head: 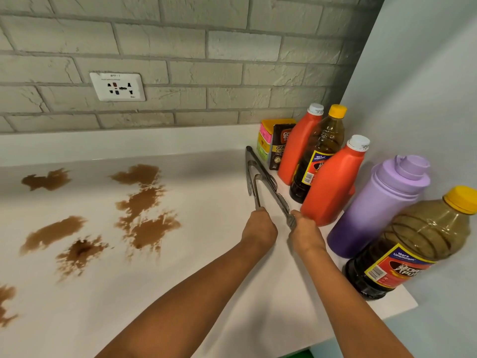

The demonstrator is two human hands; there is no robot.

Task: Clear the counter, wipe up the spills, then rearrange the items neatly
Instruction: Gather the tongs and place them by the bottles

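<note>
Several brown spills (144,210) stain the white counter (206,267) on its left and middle. Metal utensils lie near the right side: long tongs (265,177) and a smaller slotted piece (254,187). My left hand (258,228) grips the near end of the smaller utensil. My right hand (304,233) grips the near tip of the tongs. Along the right wall stand two orange bottles (333,187), two dark bottles with yellow caps (402,251), and a purple flask (379,208).
A yellow box (265,140) and a dark coffee packet (280,148) stand in the back right corner. A wall socket (117,86) sits in the grey brick wall. The counter's front edge runs bottom right.
</note>
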